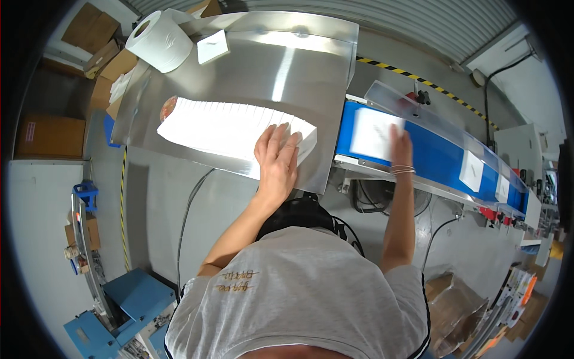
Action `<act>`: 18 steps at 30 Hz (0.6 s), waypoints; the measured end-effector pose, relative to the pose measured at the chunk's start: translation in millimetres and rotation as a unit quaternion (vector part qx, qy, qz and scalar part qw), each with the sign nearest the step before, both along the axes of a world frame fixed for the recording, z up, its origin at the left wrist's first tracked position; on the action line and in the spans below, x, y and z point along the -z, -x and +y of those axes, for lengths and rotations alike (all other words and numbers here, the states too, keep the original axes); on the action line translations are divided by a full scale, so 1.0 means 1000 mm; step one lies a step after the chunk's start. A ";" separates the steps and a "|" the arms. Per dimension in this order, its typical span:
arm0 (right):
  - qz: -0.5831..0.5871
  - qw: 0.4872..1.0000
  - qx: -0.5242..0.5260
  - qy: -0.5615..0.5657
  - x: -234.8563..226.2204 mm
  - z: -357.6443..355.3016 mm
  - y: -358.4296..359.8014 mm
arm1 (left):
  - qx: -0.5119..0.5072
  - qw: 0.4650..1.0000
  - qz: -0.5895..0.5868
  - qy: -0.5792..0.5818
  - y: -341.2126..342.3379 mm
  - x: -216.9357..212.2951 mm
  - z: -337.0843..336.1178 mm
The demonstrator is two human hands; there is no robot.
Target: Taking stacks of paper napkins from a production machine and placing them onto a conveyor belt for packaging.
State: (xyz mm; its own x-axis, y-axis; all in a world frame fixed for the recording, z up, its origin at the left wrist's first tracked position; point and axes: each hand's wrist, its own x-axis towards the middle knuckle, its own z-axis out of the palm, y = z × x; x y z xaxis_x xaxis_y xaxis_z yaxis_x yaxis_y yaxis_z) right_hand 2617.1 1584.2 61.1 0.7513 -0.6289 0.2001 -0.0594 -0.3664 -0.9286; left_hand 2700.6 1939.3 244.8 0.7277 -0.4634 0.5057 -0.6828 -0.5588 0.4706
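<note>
Just in front of the stainless-steel table (251,78): wearer's pale grey T-shirt (299,275). Left hand (278,158) over the table's near edge, fingers parted and slightly bent, laid on the right end of a row of white cartons (221,122). Its thumb is hidden, so can't say if it grips any. Row lies close-packed along the table's near side; a reddish round object (170,106) at the row's left end, kind unclear. Just past the table's right edge, right hand (402,146), pale bands (402,170) round the wrist, is at the right side of a single white carton (369,131); both blurred, grip or mere touch not clear. That carton is over the blue conveyor belt (427,149), which runs off rightward from the table. Farther along it, more white packs (472,170), well apart from the table. At the table's far left: small white box (213,46) on the steel, big white roll (156,43) by the corner. Beyond the table, corrugated wall (412,18).
</note>
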 end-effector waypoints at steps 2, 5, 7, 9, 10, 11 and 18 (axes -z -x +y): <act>0.291 0.938 0.186 0.008 -0.078 0.006 0.000 | -0.011 1.000 -0.001 0.002 0.001 0.004 0.007; 0.326 0.757 0.361 0.436 -0.108 0.036 0.008 | -0.003 1.000 0.017 0.004 0.001 0.000 0.004; 0.223 0.835 0.224 0.450 -0.120 0.044 0.002 | -0.003 1.000 0.018 0.003 0.002 -0.001 0.003; 0.082 0.952 -0.120 0.269 -0.144 0.081 -0.018 | 0.001 1.000 0.019 0.000 0.004 -0.001 0.004; 0.136 0.958 -0.231 0.100 -0.170 0.112 -0.030 | 0.013 1.000 0.020 -0.005 0.002 0.000 0.006; 0.080 0.952 -0.295 -0.014 -0.154 0.130 -0.040 | 0.028 0.999 0.020 -0.008 0.001 -0.001 0.005; 0.085 0.948 -0.248 -0.182 -0.114 0.122 -0.049 | -0.045 0.999 0.006 -0.023 -0.010 0.002 0.015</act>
State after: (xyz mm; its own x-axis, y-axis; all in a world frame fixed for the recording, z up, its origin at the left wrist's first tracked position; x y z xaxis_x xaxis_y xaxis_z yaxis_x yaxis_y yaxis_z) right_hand 2666.5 1706.5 174.8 0.9747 -0.1936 -0.1117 -0.1227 -0.0459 -0.9914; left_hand 2710.2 1954.6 242.3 0.7733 -0.4182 0.4765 -0.6233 -0.6389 0.4508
